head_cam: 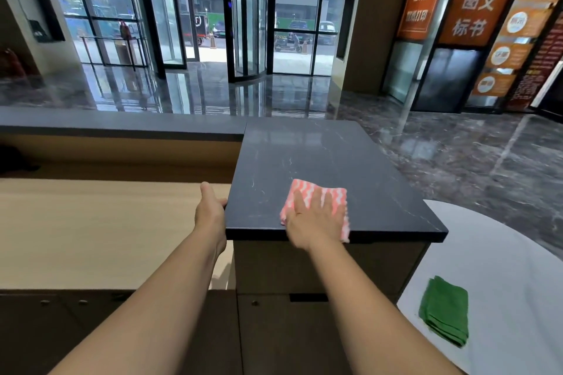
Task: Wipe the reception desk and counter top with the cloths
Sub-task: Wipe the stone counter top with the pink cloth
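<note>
While the right hand (pixel 315 216) presses flat, fingers straight and close together, the pink-and-white cloth (pixel 323 193) lies spread beneath the palm, presumably so its widest face meets the stone.

Location: dark counter top (pixel 304 155), toward six o'clock of the slab, with the cloth's near corner hanging over the front edge.

Left hand (pixel 210 210): holds the slab's side edge at nine o'clock, thumb raised. The fingers are hidden below the edge. Judged to be a brace that steadies the body against the wiping stroke.

Green cloth (pixel 444 310): folded and untouched on the pale round table (pixel 502 253), at four o'clock of the right hand and well apart. Likely kept in reserve for the other surface.

Wooden desk (pixel 91 222): lower level, at nine o'clock of the counter top, with no cloth on it. Judged to be still awaiting its wipe.
</note>
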Tool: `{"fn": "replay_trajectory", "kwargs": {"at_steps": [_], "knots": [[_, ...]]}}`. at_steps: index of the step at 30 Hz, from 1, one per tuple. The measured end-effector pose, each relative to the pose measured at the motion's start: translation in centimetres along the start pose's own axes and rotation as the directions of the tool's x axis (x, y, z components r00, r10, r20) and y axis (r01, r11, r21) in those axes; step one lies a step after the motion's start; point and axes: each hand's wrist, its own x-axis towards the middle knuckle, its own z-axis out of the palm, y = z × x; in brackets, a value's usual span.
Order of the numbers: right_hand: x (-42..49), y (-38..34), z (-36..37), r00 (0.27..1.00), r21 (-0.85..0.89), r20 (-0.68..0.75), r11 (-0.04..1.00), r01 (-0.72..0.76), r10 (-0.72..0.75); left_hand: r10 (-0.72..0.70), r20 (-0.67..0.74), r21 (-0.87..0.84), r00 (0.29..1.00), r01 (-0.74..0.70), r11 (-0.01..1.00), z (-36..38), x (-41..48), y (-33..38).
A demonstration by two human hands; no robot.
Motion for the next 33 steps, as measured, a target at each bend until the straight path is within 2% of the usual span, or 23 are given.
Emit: {"fn": "replay_trajectory", "kwargs": {"at_steps": [3,8,12,15,18,22,24,33], "knots": [[-1.3,-5.2,0.8,0.990,0.001,-0.031,0.991,0.134,-0.134,0.000,0.016,-0.003,1.000,0.000,1.000,-0.7,0.1,0.1],[-2.7,-10.3,2.1,0.936,-0.022,-0.061,0.938,0.346,-0.347,-0.095,0.096,-0.021,0.991,0.098,0.995,-2.5,0.7,0.3],[-2.2,-8.7,1.7,0.905,-0.049,-0.047,0.906,0.420,-0.422,-0.027,-0.003,0.014,1.000,0.027,1.000,-2.8,1.3,0.0],[-1.6,-6.3,0.6,0.926,-0.107,-0.025,0.922,0.373,-0.377,0.095,-0.067,0.086,0.993,-0.089,0.992,-1.7,1.9,-0.1],[-0.4,-3.7,-0.5,0.976,-0.075,0.014,0.973,0.217,-0.217,0.186,-0.025,0.186,0.982,-0.178,0.966,-0.2,1.9,0.4],[2.2,-2.9,-0.8,0.993,0.010,0.084,0.997,0.079,-0.079,0.235,0.052,0.272,0.971,-0.240,0.932,1.6,3.2,0.5],[3.7,-3.7,-0.8,0.992,0.040,0.099,0.997,0.071,-0.075,0.265,0.079,0.310,0.961,-0.276,0.910,2.2,4.6,0.6],[12.6,-8.9,-1.7,0.983,0.051,0.136,0.991,0.121,-0.127,0.266,0.135,0.276,0.955,-0.294,0.915,2.2,12.5,4.4]]}}
